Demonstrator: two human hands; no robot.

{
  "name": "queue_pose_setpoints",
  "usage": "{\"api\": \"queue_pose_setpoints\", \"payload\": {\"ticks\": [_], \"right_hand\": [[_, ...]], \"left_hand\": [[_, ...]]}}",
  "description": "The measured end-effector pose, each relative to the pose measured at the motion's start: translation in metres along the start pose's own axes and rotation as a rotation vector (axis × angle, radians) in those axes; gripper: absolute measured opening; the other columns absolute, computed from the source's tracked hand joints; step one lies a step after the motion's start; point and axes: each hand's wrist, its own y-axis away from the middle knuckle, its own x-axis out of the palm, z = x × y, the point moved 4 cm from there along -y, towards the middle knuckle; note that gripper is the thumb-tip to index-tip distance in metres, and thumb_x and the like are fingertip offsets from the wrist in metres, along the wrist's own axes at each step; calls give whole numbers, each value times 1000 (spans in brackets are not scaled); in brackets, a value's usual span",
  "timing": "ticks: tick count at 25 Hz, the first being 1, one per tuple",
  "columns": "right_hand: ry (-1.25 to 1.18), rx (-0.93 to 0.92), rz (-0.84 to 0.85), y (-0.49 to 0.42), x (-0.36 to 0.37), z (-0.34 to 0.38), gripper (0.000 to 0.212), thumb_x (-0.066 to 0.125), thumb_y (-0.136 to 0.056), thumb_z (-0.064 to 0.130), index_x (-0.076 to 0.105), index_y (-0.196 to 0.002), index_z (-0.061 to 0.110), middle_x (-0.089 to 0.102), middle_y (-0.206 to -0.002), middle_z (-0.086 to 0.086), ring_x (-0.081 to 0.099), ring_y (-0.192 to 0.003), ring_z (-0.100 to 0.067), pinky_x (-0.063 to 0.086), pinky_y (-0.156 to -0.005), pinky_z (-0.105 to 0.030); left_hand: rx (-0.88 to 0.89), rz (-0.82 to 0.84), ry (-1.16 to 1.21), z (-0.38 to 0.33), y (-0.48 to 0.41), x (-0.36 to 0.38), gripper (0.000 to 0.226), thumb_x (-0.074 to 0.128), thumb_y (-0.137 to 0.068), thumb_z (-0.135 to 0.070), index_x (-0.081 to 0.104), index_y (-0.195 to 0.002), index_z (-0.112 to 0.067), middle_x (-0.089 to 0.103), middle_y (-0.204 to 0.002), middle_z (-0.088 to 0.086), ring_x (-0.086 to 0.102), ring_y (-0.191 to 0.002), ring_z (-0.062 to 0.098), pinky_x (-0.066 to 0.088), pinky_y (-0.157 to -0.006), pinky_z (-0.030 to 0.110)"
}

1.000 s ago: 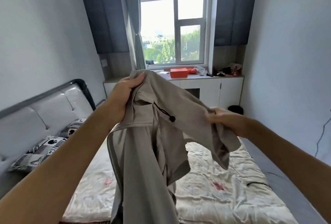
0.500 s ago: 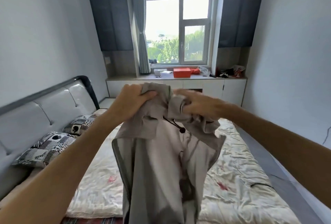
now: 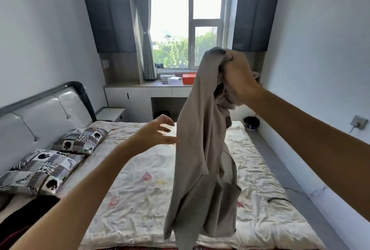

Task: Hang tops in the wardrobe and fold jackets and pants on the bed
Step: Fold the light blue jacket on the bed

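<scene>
A beige-grey jacket (image 3: 198, 149) hangs in the air over the bed (image 3: 140, 199), bunched at its top. My right hand (image 3: 238, 81) grips that bunched top edge and holds it high at the right of centre. My left hand (image 3: 158, 135) is lower, just left of the hanging cloth, with its fingers spread; the fingertips are at the cloth's left edge and grip nothing. The jacket's lower hem drops out of the picture at the bottom.
Two black-and-white pillows (image 3: 52, 163) lie by the padded headboard (image 3: 40, 117) on the left. Dark clothing (image 3: 26, 217) lies at the bed's near left corner. A counter with an orange box (image 3: 189, 78) runs under the window. A grey floor strip (image 3: 284, 169) runs along the right wall.
My left hand has let go of the jacket and dropped to its left side. My right hand has raised the bunched top up and to the right, so the jacket hangs from it alone.
</scene>
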Motion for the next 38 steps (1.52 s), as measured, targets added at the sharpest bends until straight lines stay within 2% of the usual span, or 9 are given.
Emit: {"api": "queue_pose_setpoints", "payload": {"ticks": [3, 7, 11, 15, 20, 24, 28, 31, 38], "right_hand": [[-1, 112, -103, -4, -13, 4, 18, 33, -75, 24, 48, -65, 22, 49, -75, -6, 46, -75, -26, 38, -66, -44], [79, 188, -229, 11, -33, -8, 21, 34, -88, 20, 42, -69, 20, 42, -68, 0, 40, -66, -18, 34, -63, -37], [198, 236, -312, 24, -80, -33, 25, 42, -94, 17, 46, -69, 16, 45, -66, -2, 41, -60, -18, 33, -56, -29], [511, 448, -190, 25, -136, -103, 13, 51, -94, 22, 56, -86, 13, 59, -83, -4, 55, -73, -21, 39, -60, -28], [634, 768, -167, 18, -210, -230, 9, 59, -86, 12, 60, -85, 3, 67, -102, -20, 61, -85, -32, 43, -68, -32], [410, 507, -350, -33, -207, -223, 20, 39, -94, 11, 59, -95, 10, 64, -87, -7, 60, -77, -26, 46, -66, -32], [90, -64, -508, -49, -184, -147, 30, 39, -103, 12, 58, -122, 25, 65, -105, 8, 63, -91, -5, 52, -78, -14], [-28, -279, -463, -16, -163, -129, 31, 42, -103, 9, 60, -123, 25, 67, -119, 1, 63, -109, -13, 53, -95, -28], [120, -323, -548, 101, -123, -113, 19, 43, -100, 20, 61, -103, 17, 66, -90, 1, 65, -84, -20, 57, -79, -41]], "left_hand": [[-51, 165, 43, 28, -9, 54, 26, 78, -83, -10, 67, -106, -9, 70, -102, 11, 69, -91, 29, 58, -82, 36], [-124, 209, 85, 34, -23, 109, 7, 65, -90, -5, 72, -90, -5, 70, -76, 6, 66, -70, 12, 48, -61, 22], [-309, -152, 457, 53, -41, 113, 13, 44, -91, -15, 49, -81, -10, 54, -74, 7, 52, -74, 26, 47, -66, 37], [-262, -454, -188, 75, -60, 87, 22, 45, -103, -30, 52, -95, -10, 60, -85, 10, 52, -79, 28, 40, -71, 44], [-255, 229, -233, 73, -95, 85, 17, 71, -83, -27, 67, -68, -23, 60, -66, -13, 53, -64, 1, 43, -63, 25], [-112, -294, -541, 34, -151, 46, 31, 69, -78, -26, 50, -56, -17, 54, -57, 1, 47, -63, 21, 36, -59, 36], [-44, -642, -333, -32, -170, 23, 19, 69, -88, -21, 69, -75, -8, 56, -59, 6, 50, -64, 17, 32, -58, 36], [-80, -675, -293, -37, -153, 31, 23, 64, -95, -25, 77, -92, -5, 61, -66, 9, 52, -70, 19, 34, -60, 34], [-6, -367, -439, -36, -50, 74, 7, 60, -98, -21, 56, -92, -22, 64, -82, 5, 55, -71, 20, 36, -56, 9]]}}
